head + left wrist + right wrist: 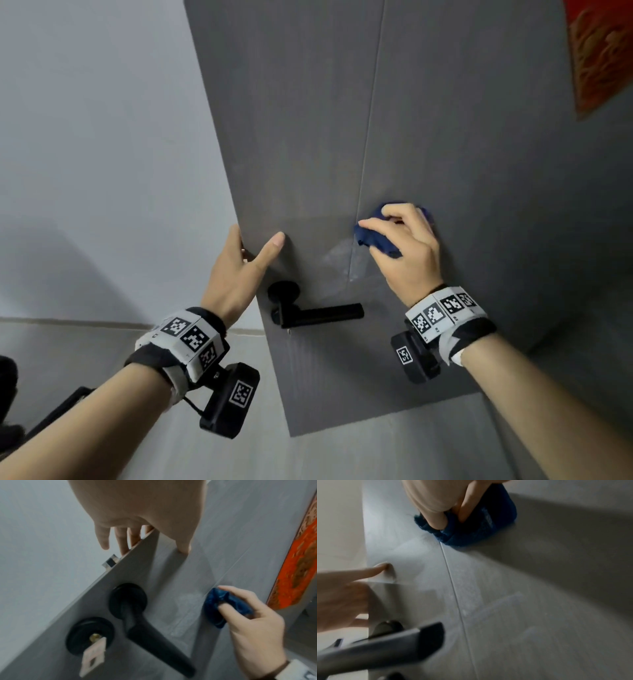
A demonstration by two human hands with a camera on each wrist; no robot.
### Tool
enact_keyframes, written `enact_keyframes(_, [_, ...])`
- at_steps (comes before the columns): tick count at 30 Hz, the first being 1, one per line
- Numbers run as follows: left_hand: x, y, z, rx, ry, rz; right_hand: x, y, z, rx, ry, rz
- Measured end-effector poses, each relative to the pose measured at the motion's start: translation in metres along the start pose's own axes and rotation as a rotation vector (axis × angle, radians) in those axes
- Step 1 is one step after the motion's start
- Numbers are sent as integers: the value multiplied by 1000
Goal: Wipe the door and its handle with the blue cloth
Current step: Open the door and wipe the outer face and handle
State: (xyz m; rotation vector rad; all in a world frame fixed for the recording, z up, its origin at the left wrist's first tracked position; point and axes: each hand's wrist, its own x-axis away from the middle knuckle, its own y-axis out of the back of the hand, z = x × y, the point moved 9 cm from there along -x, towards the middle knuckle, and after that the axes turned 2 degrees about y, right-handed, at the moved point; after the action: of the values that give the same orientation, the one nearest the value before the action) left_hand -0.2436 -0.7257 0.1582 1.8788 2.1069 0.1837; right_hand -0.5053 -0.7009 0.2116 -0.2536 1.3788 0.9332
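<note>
The dark grey door (308, 120) stands ajar in the head view. Its black lever handle (318, 313) juts right, below my hands. My left hand (251, 253) grips the door's free edge just above the handle, thumb on the front face, fingers behind the edge. My right hand (404, 246) holds the bunched blue cloth (371, 236) and presses it on the door by a thin vertical groove. The left wrist view shows the cloth (212, 607), the handle (147, 631) and a key in the lock rosette (91, 635). The right wrist view shows the cloth (479, 531) flat on the panel.
Pale smears (342, 260) mark the door between the cloth and the handle. A red decoration (603, 51) hangs on the door at the upper right. A white wall (85, 154) lies left of the door edge. The latch bolt (110, 561) sticks out of that edge.
</note>
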Motion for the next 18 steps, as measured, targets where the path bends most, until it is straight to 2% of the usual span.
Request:
enact_keyframes(4, [-18, 3, 10, 36, -128, -55, -2, -15, -13, -4, 96, -24])
enact_keyframes(7, [-31, 6, 19, 27, -166, -75, -1, -20, -20, -34, 95, -66])
enact_keyframes(12, [-42, 8, 25, -21, -244, -114, -2, -24, -23, -65, 187, -109])
enact_keyframes(18, [-29, 4, 27, 25, -360, -137, 28, -29, -28, -9, 330, 86])
